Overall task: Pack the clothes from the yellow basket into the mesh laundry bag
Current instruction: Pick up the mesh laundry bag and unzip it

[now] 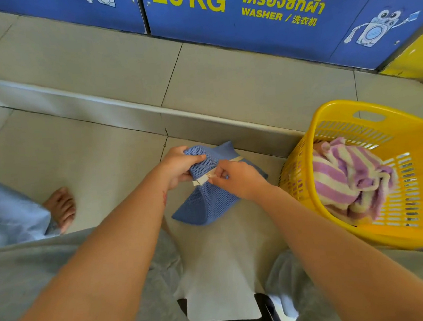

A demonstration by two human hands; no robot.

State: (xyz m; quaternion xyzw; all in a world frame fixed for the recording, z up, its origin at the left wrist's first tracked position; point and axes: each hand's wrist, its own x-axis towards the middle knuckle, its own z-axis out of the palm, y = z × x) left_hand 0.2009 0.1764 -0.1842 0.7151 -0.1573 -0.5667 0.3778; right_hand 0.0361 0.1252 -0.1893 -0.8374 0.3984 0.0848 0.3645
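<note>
A blue mesh laundry bag hangs between my hands above the tiled floor. My left hand grips its bunched top corner. My right hand pinches the white zipper pull at the bag's white zipper band. To the right stands the yellow basket, tilted toward me. Inside it lies a purple and cream striped cloth. The bag looks flat and limp.
Blue washer panels run along the far side behind a low metal step. Another person's bare foot and light blue trouser leg are at the left. My grey-clad knees fill the bottom of the view.
</note>
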